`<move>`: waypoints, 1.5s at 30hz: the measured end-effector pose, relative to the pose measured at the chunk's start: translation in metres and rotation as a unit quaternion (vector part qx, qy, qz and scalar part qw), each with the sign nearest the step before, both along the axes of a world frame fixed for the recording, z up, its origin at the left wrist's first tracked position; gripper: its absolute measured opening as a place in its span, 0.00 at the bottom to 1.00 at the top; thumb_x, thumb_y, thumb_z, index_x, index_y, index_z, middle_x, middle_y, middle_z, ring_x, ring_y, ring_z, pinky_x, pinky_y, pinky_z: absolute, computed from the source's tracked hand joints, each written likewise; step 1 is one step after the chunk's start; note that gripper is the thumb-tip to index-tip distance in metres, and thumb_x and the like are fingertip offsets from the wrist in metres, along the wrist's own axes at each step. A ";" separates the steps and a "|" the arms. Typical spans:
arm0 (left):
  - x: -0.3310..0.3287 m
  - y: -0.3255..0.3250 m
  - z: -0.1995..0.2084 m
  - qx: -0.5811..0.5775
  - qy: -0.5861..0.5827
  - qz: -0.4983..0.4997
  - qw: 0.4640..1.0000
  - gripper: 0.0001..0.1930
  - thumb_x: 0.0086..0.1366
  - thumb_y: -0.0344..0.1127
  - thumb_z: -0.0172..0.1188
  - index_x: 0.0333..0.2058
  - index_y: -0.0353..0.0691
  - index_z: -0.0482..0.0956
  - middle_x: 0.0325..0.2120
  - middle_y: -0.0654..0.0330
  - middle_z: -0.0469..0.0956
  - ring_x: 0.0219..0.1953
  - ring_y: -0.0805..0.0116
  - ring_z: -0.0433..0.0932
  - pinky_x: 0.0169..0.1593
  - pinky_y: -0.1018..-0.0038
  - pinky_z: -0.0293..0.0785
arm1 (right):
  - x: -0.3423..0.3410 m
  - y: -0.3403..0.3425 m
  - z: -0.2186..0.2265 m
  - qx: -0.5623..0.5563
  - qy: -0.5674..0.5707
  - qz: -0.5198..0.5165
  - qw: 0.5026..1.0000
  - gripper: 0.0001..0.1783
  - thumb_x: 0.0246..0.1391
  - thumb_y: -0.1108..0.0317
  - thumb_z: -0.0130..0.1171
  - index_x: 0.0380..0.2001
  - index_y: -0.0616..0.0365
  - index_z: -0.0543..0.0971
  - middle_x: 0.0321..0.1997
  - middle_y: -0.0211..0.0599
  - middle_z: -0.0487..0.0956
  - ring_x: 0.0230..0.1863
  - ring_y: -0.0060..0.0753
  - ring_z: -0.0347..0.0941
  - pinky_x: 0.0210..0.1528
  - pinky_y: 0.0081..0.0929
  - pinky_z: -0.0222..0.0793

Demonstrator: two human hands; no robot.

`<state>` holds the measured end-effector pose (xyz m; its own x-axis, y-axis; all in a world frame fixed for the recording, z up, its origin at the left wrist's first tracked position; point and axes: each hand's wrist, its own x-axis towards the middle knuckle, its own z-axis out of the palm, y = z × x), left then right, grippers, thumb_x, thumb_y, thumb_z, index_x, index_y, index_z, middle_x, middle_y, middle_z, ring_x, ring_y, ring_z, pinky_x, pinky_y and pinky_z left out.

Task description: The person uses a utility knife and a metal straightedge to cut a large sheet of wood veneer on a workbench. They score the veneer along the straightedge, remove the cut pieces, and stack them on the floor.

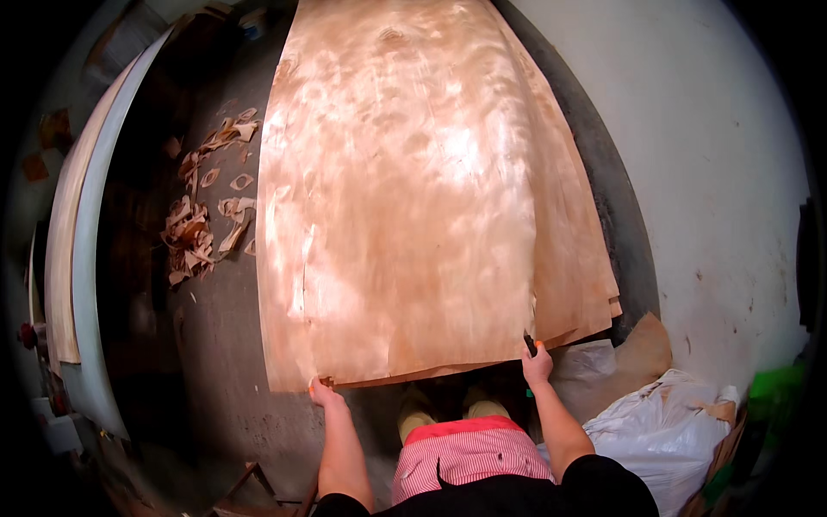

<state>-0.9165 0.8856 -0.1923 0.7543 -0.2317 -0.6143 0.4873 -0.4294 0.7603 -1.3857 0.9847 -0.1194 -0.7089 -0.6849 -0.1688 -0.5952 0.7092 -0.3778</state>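
Observation:
A large, thin sheet of wood veneer (396, 215), pale tan with shiny patches, stretches away in front of me. My left hand (323, 393) is closed on its near edge, close to the left corner; a small brown spot shows at the fingers. At the near right corner, my right hand (537, 364) is closed around a small tool with a black handle (529, 345), whose tip points at the sheet's edge. The tool's exact kind is unclear. More veneer sheets (573, 233) lie underneath, sticking out on the right.
Curled veneer scraps (191, 233) and eye-shaped offcuts lie on the grey floor (215, 319) to the left. Beyond them stands a long, pale-edged bench or stack (82, 215). A white wall (706, 172) rises on the right, with white plastic bags (663, 431) near its foot.

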 end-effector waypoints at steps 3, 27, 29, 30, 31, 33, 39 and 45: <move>0.015 0.011 -0.044 -0.058 0.057 0.016 0.997 0.05 0.55 0.32 0.55 0.27 0.39 0.70 0.23 0.59 0.73 0.23 0.70 0.72 0.24 0.75 0.69 | -0.003 0.010 0.009 0.011 -0.009 -0.020 1.000 0.15 0.43 0.60 0.55 0.32 0.58 0.71 0.24 0.51 0.73 0.30 0.55 0.70 0.31 0.42 0.65; 0.096 0.038 -0.112 -0.064 0.047 0.193 0.978 0.07 0.55 0.35 0.58 0.26 0.43 0.69 0.20 0.67 0.72 0.18 0.80 0.68 0.19 0.86 0.63 | -0.039 0.053 -0.057 0.175 0.003 0.090 0.980 0.33 0.45 0.55 0.56 0.46 0.73 0.65 0.45 0.59 0.70 0.48 0.50 0.67 0.49 0.35 0.61; 0.112 0.045 -0.112 -0.035 0.069 0.145 0.986 0.07 0.55 0.36 0.58 0.29 0.43 0.70 0.22 0.67 0.73 0.20 0.80 0.71 0.20 0.86 0.65 | -0.017 0.041 -0.053 0.202 -0.053 0.042 0.977 0.31 0.45 0.56 0.55 0.45 0.71 0.66 0.43 0.58 0.72 0.46 0.50 0.68 0.47 0.35 0.62; 0.116 0.047 -0.112 -0.021 0.079 0.122 0.989 0.07 0.56 0.37 0.58 0.31 0.44 0.71 0.22 0.67 0.73 0.21 0.80 0.72 0.21 0.86 0.66 | -0.010 0.036 -0.052 0.216 -0.080 0.019 0.973 0.30 0.45 0.56 0.55 0.45 0.71 0.67 0.41 0.57 0.72 0.45 0.50 0.69 0.46 0.35 0.63; 0.116 0.044 -0.107 0.003 0.085 0.093 0.992 0.08 0.56 0.38 0.58 0.31 0.43 0.71 0.22 0.67 0.74 0.21 0.80 0.72 0.20 0.87 0.66 | -0.024 0.047 -0.067 0.186 -0.053 0.061 0.979 0.28 0.45 0.56 0.55 0.43 0.69 0.67 0.39 0.55 0.73 0.42 0.50 0.69 0.44 0.36 0.63; 0.120 0.047 -0.111 0.035 0.078 0.073 0.994 0.09 0.56 0.38 0.58 0.32 0.42 0.72 0.22 0.67 0.73 0.21 0.80 0.72 0.20 0.87 0.66 | -0.031 0.051 -0.077 0.193 -0.033 0.070 0.978 0.27 0.45 0.55 0.55 0.41 0.68 0.68 0.38 0.54 0.74 0.40 0.50 0.70 0.43 0.36 0.64; 0.122 0.046 -0.124 0.078 0.038 0.075 0.993 0.10 0.54 0.36 0.60 0.30 0.36 0.73 0.20 0.65 0.73 0.16 0.80 0.68 0.17 0.85 0.61 | -0.012 0.040 -0.051 0.216 -0.001 0.089 0.972 0.26 0.44 0.54 0.56 0.39 0.65 0.69 0.35 0.52 0.74 0.39 0.51 0.70 0.41 0.37 0.64; 0.121 0.046 -0.130 0.091 0.017 0.075 0.993 0.11 0.53 0.37 0.61 0.29 0.35 0.74 0.19 0.64 0.73 0.15 0.79 0.67 0.17 0.83 0.61 | -0.010 0.044 -0.058 0.187 0.008 0.106 0.977 0.25 0.43 0.55 0.57 0.39 0.65 0.68 0.30 0.50 0.75 0.34 0.51 0.71 0.37 0.38 0.64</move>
<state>-0.7955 0.9317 -0.3224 0.7495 -0.0008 -0.6621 0.5812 -0.4780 0.6585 -1.3953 1.0283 -0.1778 -0.5625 -0.7088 -0.4257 -0.7473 0.6562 -0.1050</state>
